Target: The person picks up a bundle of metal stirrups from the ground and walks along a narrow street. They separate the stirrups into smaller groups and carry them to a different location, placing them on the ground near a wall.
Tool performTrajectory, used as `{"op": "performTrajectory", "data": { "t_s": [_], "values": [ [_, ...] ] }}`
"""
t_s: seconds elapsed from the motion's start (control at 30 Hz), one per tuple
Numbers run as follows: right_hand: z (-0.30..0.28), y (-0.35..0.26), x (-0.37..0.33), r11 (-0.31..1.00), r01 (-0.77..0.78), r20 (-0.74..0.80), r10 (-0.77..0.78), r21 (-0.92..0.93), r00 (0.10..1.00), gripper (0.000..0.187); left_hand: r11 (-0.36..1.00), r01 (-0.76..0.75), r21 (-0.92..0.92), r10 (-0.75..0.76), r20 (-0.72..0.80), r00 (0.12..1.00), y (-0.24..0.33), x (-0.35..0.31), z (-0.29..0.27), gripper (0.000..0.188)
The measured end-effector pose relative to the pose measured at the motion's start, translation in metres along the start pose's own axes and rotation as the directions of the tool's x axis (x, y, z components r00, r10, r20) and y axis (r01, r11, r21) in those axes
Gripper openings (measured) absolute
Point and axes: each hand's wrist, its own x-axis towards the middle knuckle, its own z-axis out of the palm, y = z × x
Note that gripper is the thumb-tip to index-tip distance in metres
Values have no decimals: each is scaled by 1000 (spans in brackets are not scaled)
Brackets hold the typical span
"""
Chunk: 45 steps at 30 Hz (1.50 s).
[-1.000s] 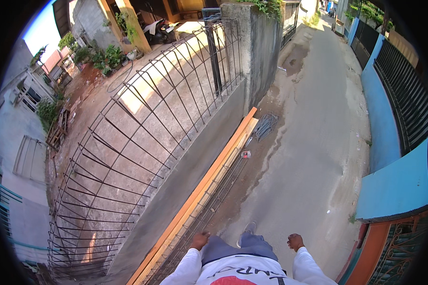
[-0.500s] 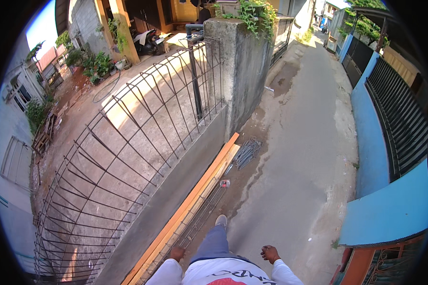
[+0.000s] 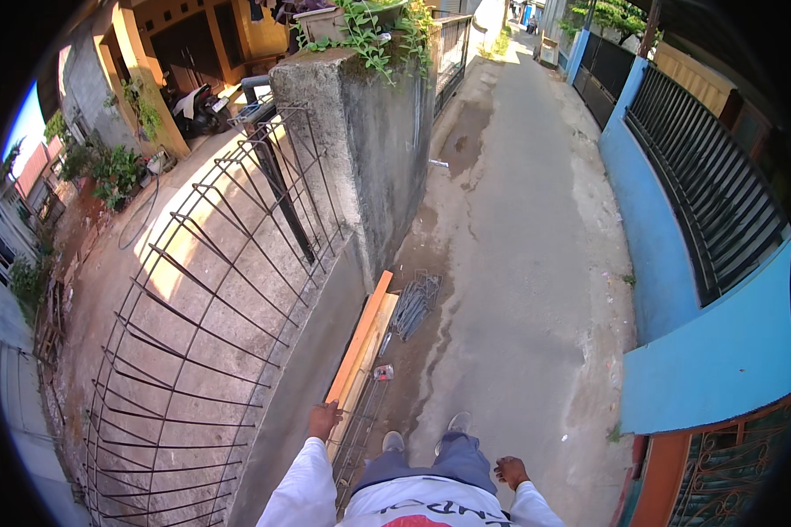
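My left hand (image 3: 324, 420) reaches down at the near part of an orange wooden board (image 3: 358, 342), its fingers at the board's edge. Whether they press on it cannot be made out. A paler board (image 3: 374, 338) lies alongside, and a long rebar cage (image 3: 359, 430) lies just right of the boards. Out to the right, my right hand (image 3: 511, 472) hangs over the road with loosely bent fingers, slightly apart, and nothing in it. A small clear packet with red on it (image 3: 383, 373) sits by the cage, and a bundle of bent grey metal rods (image 3: 416, 306) lies beyond.
A low grey wall (image 3: 303, 364) carries a curved rebar mesh (image 3: 185, 325) on my left, ending at a concrete pillar (image 3: 325, 149). The paved lane (image 3: 518, 263) runs ahead. A blue wall (image 3: 712, 369) with a dark fence borders its right side.
I have stepped forward, bringing the pillar and rod bundle closer. My left hand has moved forward to the orange board. The right hand still hangs at my side.
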Motion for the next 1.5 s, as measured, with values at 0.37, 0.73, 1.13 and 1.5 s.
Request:
{"op": "performTrajectory", "data": {
  "t_s": [0.37, 0.73, 1.13, 1.5],
  "values": [
    [-120, -135, 136, 994, -34, 40, 38, -108, 998, 24, 719, -52, 693, -24, 99, 995, -87, 14, 98, 29],
    [-275, -341, 251, 993, 108, -82, -112, -47, 990, 28, 921, 351, 170, -336, -111, 935, 23, -19, 221, 31],
    [-192, -340, 247, 991, -73, 120, 86, -116, 989, 27, 907, -253, 336, 386, -422, 820, 299, 131, 206, 26],
    [-168, -364, 265, 984, -153, -10, 155, 89, 988, 17, 364, -279, 889, 932, -347, 108, 517, 182, 89, 48]
  ]
}}
